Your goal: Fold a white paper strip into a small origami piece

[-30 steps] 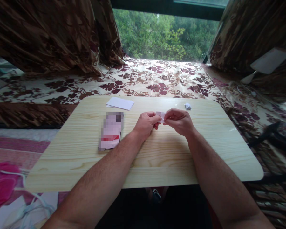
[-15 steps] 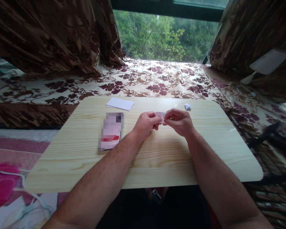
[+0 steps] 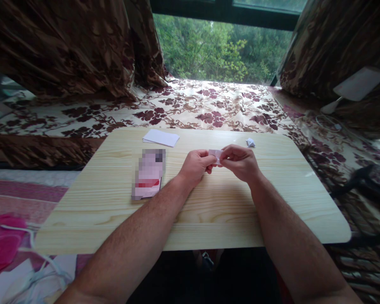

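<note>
Between my two hands is a small piece of folded white paper [image 3: 214,154], held above the middle of the table. My left hand [image 3: 196,164] pinches its left side, thumb on top. The fingertips of my right hand [image 3: 240,161] are closed on its right edge. Fingers cover much of the paper, so its exact folds cannot be made out. Beyond my right hand lies a small folded white paper shape [image 3: 250,142]. A stack of white paper strips [image 3: 161,137] rests near the far edge, left of my hands.
A phone [image 3: 148,174], partly blurred out, lies left of my left forearm on the light wooden table [image 3: 215,215]. Behind the table is a ledge with flowered cloth [image 3: 209,101]. A white lamp [image 3: 359,84] stands at right. Pink cloth [image 3: 6,242] and white cables [image 3: 47,259] lie at lower left.
The whole view has shifted slightly. Both hands keep hold of the small paper in nearly the same pose; the other things on the table stay in place.
</note>
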The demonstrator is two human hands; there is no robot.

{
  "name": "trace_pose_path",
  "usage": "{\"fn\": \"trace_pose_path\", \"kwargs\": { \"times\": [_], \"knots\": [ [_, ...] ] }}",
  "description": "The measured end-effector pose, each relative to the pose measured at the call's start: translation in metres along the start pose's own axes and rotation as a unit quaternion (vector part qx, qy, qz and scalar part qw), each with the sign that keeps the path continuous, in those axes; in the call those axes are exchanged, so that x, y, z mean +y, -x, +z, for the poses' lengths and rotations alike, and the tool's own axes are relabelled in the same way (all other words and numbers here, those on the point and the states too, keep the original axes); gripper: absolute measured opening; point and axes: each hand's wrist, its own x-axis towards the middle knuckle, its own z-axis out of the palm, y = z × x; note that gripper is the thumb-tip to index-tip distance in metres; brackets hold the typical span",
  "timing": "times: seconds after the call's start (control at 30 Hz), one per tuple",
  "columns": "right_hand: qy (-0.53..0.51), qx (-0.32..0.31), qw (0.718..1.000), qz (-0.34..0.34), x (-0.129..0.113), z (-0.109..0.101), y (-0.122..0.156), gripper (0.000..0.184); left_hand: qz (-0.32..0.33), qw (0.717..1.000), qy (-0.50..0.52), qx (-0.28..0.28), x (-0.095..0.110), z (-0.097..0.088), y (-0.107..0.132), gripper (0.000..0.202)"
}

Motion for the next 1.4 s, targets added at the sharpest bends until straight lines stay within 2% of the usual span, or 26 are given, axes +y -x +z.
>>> {"fn": "trace_pose_path", "kwargs": {
  "times": [0.27, 0.43, 0.57, 0.7, 0.8, 0.93, 1.03, 1.23, 1.4],
  "knots": [
    [0.018, -0.003, 1.0, -0.015, -0.004, 0.0, 0.0, 0.005, -0.013, 0.999, 0.028, -0.012, 0.003, 0.001, 0.001, 0.006],
    [0.035, 0.004, 0.999, -0.015, -0.002, 0.0, 0.001, 0.003, -0.03, 0.998, 0.036, -0.029, 0.007, 0.001, 0.002, 0.017],
    [0.029, 0.002, 1.0, -0.009, -0.005, 0.0, 0.001, 0.003, -0.028, 0.999, 0.021, -0.006, 0.006, 0.001, 0.001, 0.016],
    [-0.019, 0.023, 0.999, 0.018, -0.01, 0.003, 0.001, 0.002, 0.0, 0.999, 0.024, 0.024, 0.005, 0.001, 0.001, 0.012],
    [-0.045, 0.06, 0.995, 0.059, -0.01, 0.004, 0.0, 0.013, 0.035, 0.998, 0.032, 0.052, 0.004, 0.002, 0.001, 0.015],
    [-0.05, 0.058, 0.991, 0.107, -0.006, 0.004, -0.001, 0.026, 0.06, 0.995, 0.047, 0.063, 0.002, 0.003, 0.001, 0.018],
    [-0.057, 0.062, 0.989, 0.119, -0.005, 0.004, -0.001, 0.028, 0.07, 0.994, 0.059, 0.065, 0.001, 0.005, 0.0, 0.021],
    [-0.037, 0.099, 0.99, 0.097, -0.007, 0.007, -0.002, 0.023, 0.054, 0.995, 0.06, 0.054, -0.002, 0.008, 0.001, 0.02],
    [-0.01, 0.108, 0.992, 0.063, -0.003, 0.004, -0.003, 0.015, 0.087, 0.994, -0.029, 0.059, -0.005, 0.005, 0.002, 0.019]
  ]
}}
